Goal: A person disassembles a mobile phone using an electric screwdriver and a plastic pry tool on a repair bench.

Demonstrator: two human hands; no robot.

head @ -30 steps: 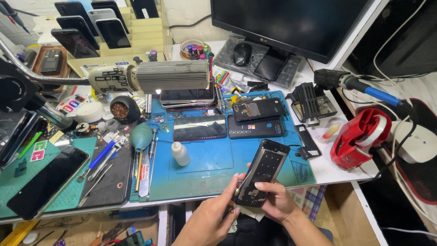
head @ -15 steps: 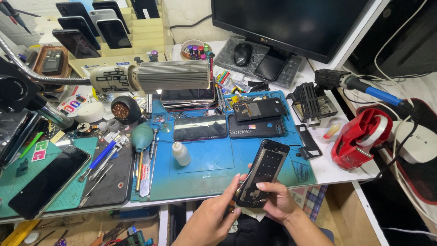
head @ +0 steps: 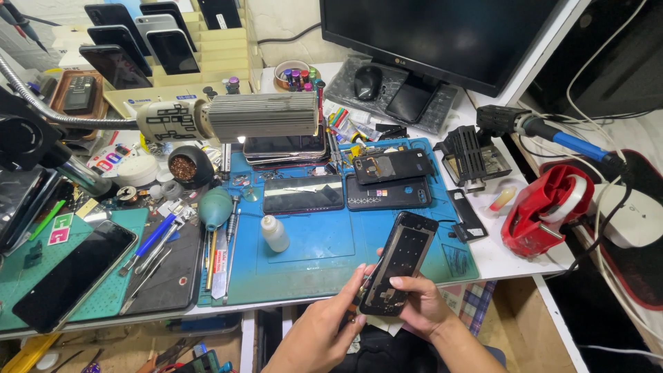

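Right hand point(head: 421, 307) clamps the phone frame point(head: 399, 266); left hand point(head: 331, 324) pinches its 7 o'clock corner. Better to pry gently above the mat point(head: 311, 249).

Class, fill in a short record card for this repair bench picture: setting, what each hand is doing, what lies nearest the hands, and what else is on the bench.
Setting: cluttered phone repair bench with a blue work mat
Right hand: holds an opened phone frame from below
Left hand: fingers touch the frame's lower left edge
Nearest: small white bottle, two dark phone parts lying flat on the mat
Also: monitor, red tape dispenser, teal air blower
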